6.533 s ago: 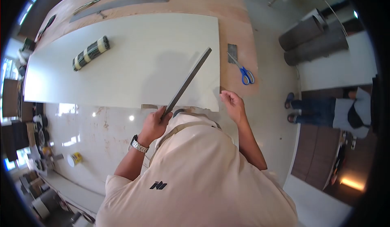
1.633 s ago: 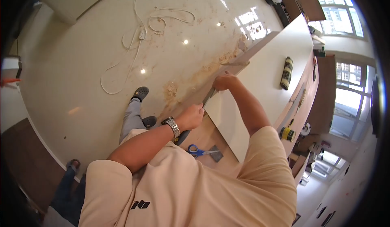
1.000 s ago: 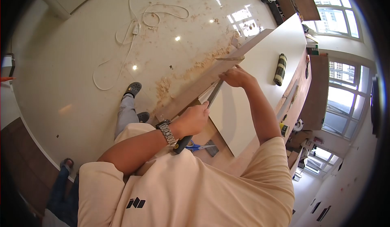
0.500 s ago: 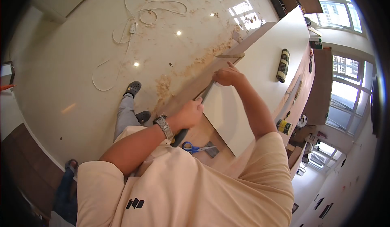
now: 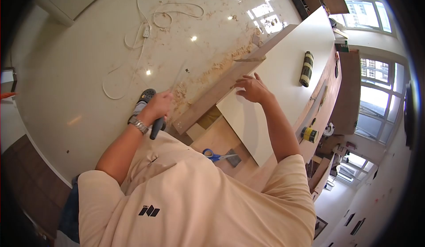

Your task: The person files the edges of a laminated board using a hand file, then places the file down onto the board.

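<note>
My left hand [image 5: 156, 107], with a watch at the wrist, is closed round the black handle [image 5: 156, 128] of a file. The file's narrow blade [image 5: 178, 79] points up and away over the floor, smeared by motion. My right hand [image 5: 252, 89] is open, fingers spread, at the edge of a white panel [image 5: 283, 88]; I cannot tell whether it touches. The panel lies on a wooden workbench [image 5: 221, 137]. A narrow tapered strip [image 5: 250, 60] rests near the panel's far edge. Blue-handled scissors [image 5: 213, 155] lie near my body, their blades over a grey square piece [image 5: 233, 157].
A dark striped roll [image 5: 306, 68] lies on the panel. A yellow-and-black tin [image 5: 309, 134] stands at the right. Wood shavings [image 5: 221, 65] and a white extension cord [image 5: 146, 31] lie on the floor. A wooden rail [image 5: 212, 92] runs along the bench's left side.
My left hand has swung left, away from the panel's edge, with the file. My right hand has let go of the file's far end and opened its fingers.
</note>
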Demonstrator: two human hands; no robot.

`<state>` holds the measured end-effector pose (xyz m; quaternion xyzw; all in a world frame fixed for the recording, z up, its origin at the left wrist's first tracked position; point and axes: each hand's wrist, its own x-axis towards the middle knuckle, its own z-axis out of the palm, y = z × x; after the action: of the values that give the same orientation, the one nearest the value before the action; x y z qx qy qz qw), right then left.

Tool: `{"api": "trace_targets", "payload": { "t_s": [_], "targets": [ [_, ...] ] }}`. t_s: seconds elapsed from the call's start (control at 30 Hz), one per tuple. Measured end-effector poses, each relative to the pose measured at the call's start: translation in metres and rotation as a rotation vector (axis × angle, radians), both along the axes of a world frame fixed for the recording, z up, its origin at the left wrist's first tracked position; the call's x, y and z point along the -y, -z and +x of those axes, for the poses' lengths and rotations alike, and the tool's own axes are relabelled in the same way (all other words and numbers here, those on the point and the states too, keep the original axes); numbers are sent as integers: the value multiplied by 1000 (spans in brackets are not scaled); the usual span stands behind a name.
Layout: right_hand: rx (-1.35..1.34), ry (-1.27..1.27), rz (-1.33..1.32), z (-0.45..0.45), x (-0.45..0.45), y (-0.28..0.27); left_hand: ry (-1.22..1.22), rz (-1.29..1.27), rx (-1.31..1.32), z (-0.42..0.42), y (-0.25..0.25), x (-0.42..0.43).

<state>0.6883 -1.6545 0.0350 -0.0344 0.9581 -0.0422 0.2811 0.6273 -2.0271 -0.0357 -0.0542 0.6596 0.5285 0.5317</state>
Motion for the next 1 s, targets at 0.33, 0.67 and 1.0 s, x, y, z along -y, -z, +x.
{"api": "trace_targets", "payload": {
  "t_s": [0.33,0.67,1.0],
  "targets": [
    [64,4,-56,-13,18,13,-189,-37,-15,31,-3,99],
    [-251,501,-383,18,71,-15,-38,46,11,54,-18,86],
    [-404,1181,191,172,54,69,268,167,-9,67,-107,-14]
  ]
}}
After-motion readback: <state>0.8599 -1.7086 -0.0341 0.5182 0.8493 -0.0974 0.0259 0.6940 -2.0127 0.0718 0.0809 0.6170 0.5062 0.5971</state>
